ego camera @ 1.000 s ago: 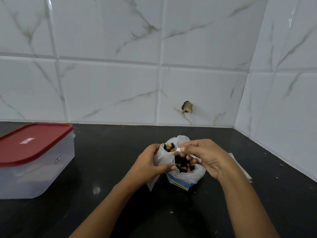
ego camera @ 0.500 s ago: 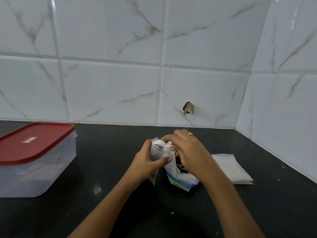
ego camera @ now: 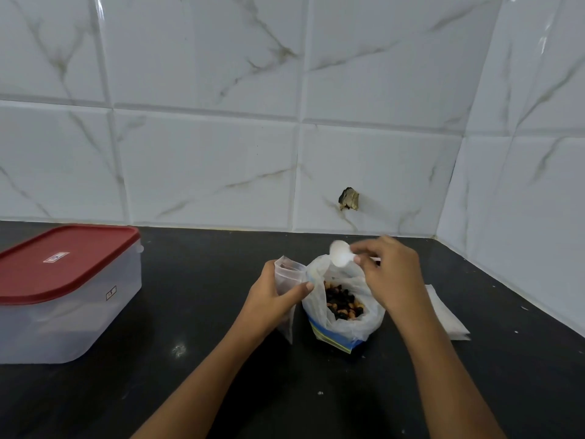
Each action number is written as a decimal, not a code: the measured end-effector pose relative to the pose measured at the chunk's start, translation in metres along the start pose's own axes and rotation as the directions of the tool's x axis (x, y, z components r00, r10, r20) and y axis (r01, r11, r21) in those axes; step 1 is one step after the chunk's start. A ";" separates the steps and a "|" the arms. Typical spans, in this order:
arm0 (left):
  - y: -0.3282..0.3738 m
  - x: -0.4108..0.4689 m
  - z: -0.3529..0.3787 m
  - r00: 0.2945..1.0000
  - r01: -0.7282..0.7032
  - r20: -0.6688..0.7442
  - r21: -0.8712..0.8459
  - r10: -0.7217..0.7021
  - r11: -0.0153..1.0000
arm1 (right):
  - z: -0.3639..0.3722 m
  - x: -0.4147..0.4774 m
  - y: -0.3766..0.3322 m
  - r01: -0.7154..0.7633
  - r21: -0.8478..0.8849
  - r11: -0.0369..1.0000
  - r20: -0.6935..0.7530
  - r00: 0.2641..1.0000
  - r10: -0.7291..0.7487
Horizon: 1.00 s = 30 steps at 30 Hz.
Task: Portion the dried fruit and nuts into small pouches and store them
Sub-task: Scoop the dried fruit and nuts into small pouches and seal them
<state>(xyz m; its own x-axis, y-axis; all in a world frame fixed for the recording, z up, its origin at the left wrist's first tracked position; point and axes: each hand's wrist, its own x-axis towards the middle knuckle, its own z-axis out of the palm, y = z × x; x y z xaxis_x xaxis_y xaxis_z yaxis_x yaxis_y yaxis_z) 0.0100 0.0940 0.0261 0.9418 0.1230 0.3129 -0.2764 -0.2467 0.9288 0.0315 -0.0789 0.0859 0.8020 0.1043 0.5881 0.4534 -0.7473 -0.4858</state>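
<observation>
From my remote seat I see a glossy black countertop (ego camera: 202,312) under white, grey-veined wall tiles (ego camera: 205,169). At the left stands a rounded rectangular box (ego camera: 69,321) of cloudy clear plastic, closed with a smooth red lid (ego camera: 63,261).

The dried fruit and nuts (ego camera: 343,302), dark pieces mixed with tan ones, lie heaped inside a thin, crinkled translucent bag (ego camera: 316,308) with a blue and yellow printed base. It stands open on the counter between the two hands.

The left hand (ego camera: 269,299) grasps a small clear pouch (ego camera: 288,274) just beside the bag, thumb across the front and fingers curled behind, with the pouch upright and its mouth gaping. The right hand (ego camera: 392,274) pinches the handle of a small white plastic spoon (ego camera: 340,253) at the fingertips. The round bowl hovers over the bag's rear rim; motion blur softens it, and it looks empty. Flat white packets (ego camera: 446,318) lie behind the right forearm.
</observation>
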 end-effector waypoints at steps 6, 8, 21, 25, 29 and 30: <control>-0.001 -0.006 0.007 0.998 0.054 0.046 -0.032 -0.052 0.998 | 0.009 0.003 0.003 -0.095 -0.478 0.873 0.313 0.910 0.271; 0.000 -0.009 0.011 0.994 0.076 0.082 -0.064 -0.071 0.995 | 0.017 0.000 0.005 -0.053 -0.518 0.854 0.309 0.919 0.245; -0.009 -0.009 0.019 0.990 0.095 0.109 -0.098 -0.084 0.991 | 0.036 -0.002 0.002 -0.065 -0.428 0.901 0.389 0.887 0.249; -0.011 -0.008 0.021 0.989 0.083 0.131 -0.099 -0.070 0.992 | 0.035 -0.003 0.008 -0.261 -0.249 0.933 0.280 0.902 0.327; -0.011 -0.007 0.021 0.985 0.076 0.163 -0.119 -0.056 0.990 | 0.034 -0.006 0.016 -0.338 -0.190 0.922 0.222 0.900 0.376; -0.012 -0.007 0.021 0.984 0.074 0.168 -0.117 -0.054 0.990 | 0.036 -0.007 0.016 -0.338 -0.206 0.919 0.226 0.897 0.380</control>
<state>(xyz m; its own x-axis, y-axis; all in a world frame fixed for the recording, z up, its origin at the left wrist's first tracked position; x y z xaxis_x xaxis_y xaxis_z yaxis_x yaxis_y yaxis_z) 0.0104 0.0758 0.0088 0.9741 -0.0274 0.2245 -0.2261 -0.1229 0.9663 0.0473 -0.0678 0.0511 0.9797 -0.0421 0.1962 0.0657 -0.8565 -0.5120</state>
